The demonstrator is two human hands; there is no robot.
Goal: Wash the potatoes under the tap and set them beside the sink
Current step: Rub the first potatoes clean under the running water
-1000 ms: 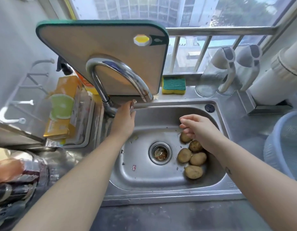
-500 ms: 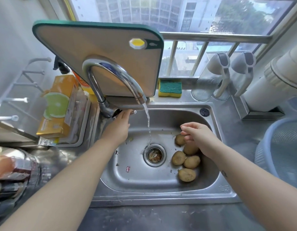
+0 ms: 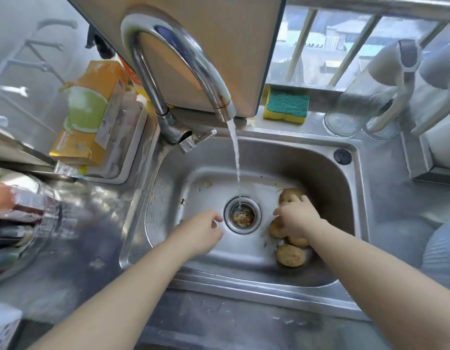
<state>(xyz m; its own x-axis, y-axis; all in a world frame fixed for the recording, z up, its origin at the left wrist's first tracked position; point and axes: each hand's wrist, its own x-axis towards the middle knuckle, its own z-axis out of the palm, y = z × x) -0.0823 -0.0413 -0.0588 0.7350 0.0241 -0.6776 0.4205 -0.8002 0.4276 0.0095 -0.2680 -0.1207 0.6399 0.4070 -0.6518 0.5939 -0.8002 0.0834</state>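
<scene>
- Head view, and the water is on: the tap (image 3: 178,54) arches above both hands, and its stream (image 3: 235,157) drops straight into the drain (image 3: 242,215), right between the two hands.
- The right hand (image 3: 298,218) is down on the potatoes (image 3: 291,255), which are heaped against the sink (image 3: 330,183) wall, on the side away from the other hand. Its fingers drape over the top ones, with one tuber peeking past the fingertips and another under the palm. I cannot tell whether it has closed round one, because the hand covers the contact.
- The left hand (image 3: 201,233) hovers low over the basin floor across the drain, fingers loosely curled and holding nothing. I'd judge it is placed to receive a potato and rub it under the flow.
- The potatoes lie beside the stream, not in it, so none looks rinsed yet. Each needs lifting toward the middle.
- Outside the right forearm, the steel counter (image 3: 385,198) looks the likely landing spot.
- The sponge (image 3: 286,106) sits well beyond the right fingertips, out of the way.
</scene>
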